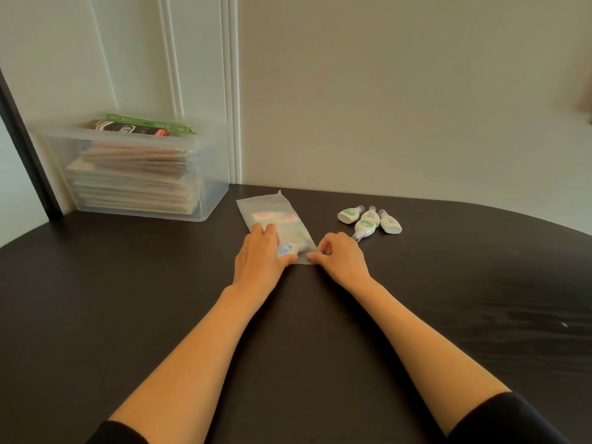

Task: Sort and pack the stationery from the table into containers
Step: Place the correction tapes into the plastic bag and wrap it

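1. The fingers (267, 230) of the left hand (259, 251) lie straight and flat on the bag (272, 208), pressing its near half down, with the thumb stretched along the bag's near edge. The right hand (342, 261) has its fingers curled, and its thumb and forefinger pinch the bag's near right corner.
2. The table (128, 299) is dark with a rounded edge, and the bag lies flat on it, about midway across and near the far side.
3. The bin (208, 200) is clear plastic and stands to the left of the bag and a little behind it, close to the bag's far left corner but apart from it. It holds a tall stack of flat packets (134, 181), with a green box and a dark box (128, 127) on top, reaching above the rim.
4. The bag is frosted, long and narrow, and runs away from the person. Pink and green shapes show blurred through it.
5. Four white tapes (368, 221) with green labels lie in a loose cluster right of the bag, near it but apart.
6. A blue tape (286, 249) sits at the bag's near end, between the left thumb and forefinger. Whether it is fully inside, I cannot tell.
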The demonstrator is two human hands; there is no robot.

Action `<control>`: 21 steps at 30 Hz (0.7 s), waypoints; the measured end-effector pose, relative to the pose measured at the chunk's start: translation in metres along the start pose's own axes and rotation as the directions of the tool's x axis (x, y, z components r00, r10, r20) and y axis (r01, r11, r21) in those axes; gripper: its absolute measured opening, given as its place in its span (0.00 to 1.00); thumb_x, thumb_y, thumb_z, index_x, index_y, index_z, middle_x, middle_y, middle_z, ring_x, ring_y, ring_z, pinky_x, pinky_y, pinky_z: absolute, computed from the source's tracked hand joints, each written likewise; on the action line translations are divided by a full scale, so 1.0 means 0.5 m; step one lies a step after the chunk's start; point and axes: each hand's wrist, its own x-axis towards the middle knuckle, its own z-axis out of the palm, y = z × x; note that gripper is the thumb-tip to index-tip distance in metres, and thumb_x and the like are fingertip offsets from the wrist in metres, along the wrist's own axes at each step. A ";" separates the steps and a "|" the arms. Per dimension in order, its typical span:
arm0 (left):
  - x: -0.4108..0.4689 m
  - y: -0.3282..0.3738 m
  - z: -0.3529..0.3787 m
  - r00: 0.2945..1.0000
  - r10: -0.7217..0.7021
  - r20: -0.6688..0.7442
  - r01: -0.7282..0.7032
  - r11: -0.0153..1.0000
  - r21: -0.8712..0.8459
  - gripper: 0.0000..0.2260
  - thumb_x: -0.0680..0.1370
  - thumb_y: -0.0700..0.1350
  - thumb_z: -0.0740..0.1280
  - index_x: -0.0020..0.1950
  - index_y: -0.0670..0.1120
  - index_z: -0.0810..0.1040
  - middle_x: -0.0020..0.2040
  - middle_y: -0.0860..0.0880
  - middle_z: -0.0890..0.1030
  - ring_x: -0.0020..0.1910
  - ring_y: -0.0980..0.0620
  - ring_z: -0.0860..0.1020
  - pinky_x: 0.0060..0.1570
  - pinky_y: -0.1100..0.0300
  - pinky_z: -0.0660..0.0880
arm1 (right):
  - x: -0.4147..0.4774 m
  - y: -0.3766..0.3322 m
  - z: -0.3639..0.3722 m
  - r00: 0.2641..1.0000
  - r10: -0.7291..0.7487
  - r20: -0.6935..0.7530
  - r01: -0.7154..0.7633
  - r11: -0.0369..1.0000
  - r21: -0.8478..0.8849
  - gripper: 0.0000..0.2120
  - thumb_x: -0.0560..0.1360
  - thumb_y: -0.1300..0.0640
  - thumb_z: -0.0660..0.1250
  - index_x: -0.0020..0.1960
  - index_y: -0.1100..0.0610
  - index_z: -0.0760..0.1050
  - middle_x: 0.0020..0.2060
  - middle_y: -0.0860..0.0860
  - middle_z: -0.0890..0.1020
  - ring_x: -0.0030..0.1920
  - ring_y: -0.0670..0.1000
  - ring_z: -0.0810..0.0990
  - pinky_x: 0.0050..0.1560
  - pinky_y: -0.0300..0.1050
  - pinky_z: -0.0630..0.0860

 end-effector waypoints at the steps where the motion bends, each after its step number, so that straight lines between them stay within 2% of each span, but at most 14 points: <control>1: 0.001 -0.003 -0.001 1.000 -0.010 -0.003 0.010 1.000 -0.006 0.16 0.74 0.52 0.69 0.51 0.44 0.68 0.50 0.47 0.70 0.45 0.50 0.69 0.41 0.58 0.66 | 0.002 0.000 0.000 1.000 -0.024 0.011 0.025 0.999 -0.034 0.06 0.75 0.54 0.66 0.45 0.56 0.71 0.46 0.51 0.72 0.45 0.49 0.70 0.43 0.41 0.65; 4: 0.002 -0.005 -0.006 1.000 -0.028 0.005 0.028 0.999 -0.043 0.14 0.75 0.49 0.68 0.49 0.42 0.67 0.48 0.44 0.74 0.46 0.45 0.73 0.41 0.56 0.67 | 0.002 -0.004 0.000 0.988 -0.147 0.035 0.151 0.977 -0.153 0.05 0.77 0.57 0.61 0.45 0.58 0.71 0.46 0.54 0.72 0.47 0.52 0.69 0.44 0.43 0.66; 7: 0.002 -0.004 -0.006 1.000 -0.005 -0.012 0.005 0.999 -0.032 0.08 0.78 0.43 0.64 0.45 0.42 0.65 0.46 0.42 0.74 0.45 0.42 0.73 0.39 0.55 0.66 | -0.001 -0.007 0.000 0.972 -0.220 0.087 0.232 0.959 -0.162 0.05 0.77 0.59 0.61 0.44 0.59 0.70 0.47 0.55 0.70 0.49 0.53 0.69 0.47 0.44 0.67; 10: 0.001 -0.009 -0.005 0.998 0.005 -0.070 -0.008 0.999 -0.039 0.05 0.78 0.35 0.56 0.43 0.42 0.63 0.39 0.43 0.69 0.40 0.42 0.70 0.35 0.55 0.63 | -0.005 0.000 -0.003 0.968 -0.238 0.084 0.248 0.955 -0.160 0.06 0.77 0.60 0.61 0.48 0.63 0.74 0.52 0.56 0.72 0.53 0.55 0.71 0.50 0.44 0.68; 13: 0.000 -0.012 -0.009 0.998 -0.005 -0.068 0.001 0.998 -0.055 0.07 0.77 0.36 0.57 0.40 0.43 0.64 0.35 0.47 0.68 0.38 0.46 0.68 0.33 0.57 0.62 | -0.013 0.009 -0.009 0.948 -0.312 0.067 0.319 0.933 -0.168 0.07 0.77 0.60 0.61 0.46 0.63 0.75 0.64 0.53 0.68 0.62 0.53 0.69 0.56 0.43 0.68; 15: -0.002 -0.006 -0.014 0.999 -0.015 -0.042 0.014 1.000 -0.010 0.06 0.76 0.43 0.63 0.44 0.45 0.66 0.38 0.49 0.69 0.40 0.48 0.69 0.37 0.58 0.64 | -0.020 0.016 -0.015 0.932 -0.354 0.075 0.362 0.919 -0.154 0.07 0.77 0.61 0.62 0.42 0.63 0.74 0.69 0.50 0.65 0.65 0.51 0.67 0.57 0.41 0.68; 18: 0.002 -0.009 -0.007 1.000 0.011 0.027 -0.013 0.996 0.091 0.16 0.74 0.52 0.67 0.52 0.44 0.67 0.46 0.49 0.68 0.44 0.51 0.67 0.40 0.58 0.66 | -0.026 0.020 -0.019 0.909 -0.410 0.076 0.417 0.893 -0.168 0.08 0.76 0.62 0.62 0.38 0.60 0.69 0.65 0.50 0.69 0.57 0.50 0.69 0.49 0.38 0.66; 21: 0.003 -0.011 -0.004 0.996 0.083 0.041 -0.088 0.986 0.140 0.08 0.78 0.45 0.62 0.49 0.42 0.66 0.48 0.44 0.72 0.41 0.49 0.66 0.39 0.57 0.64 | -0.030 0.016 -0.022 0.877 -0.466 0.114 0.480 0.853 -0.206 0.07 0.76 0.63 0.61 0.39 0.62 0.71 0.61 0.51 0.71 0.54 0.51 0.69 0.49 0.39 0.68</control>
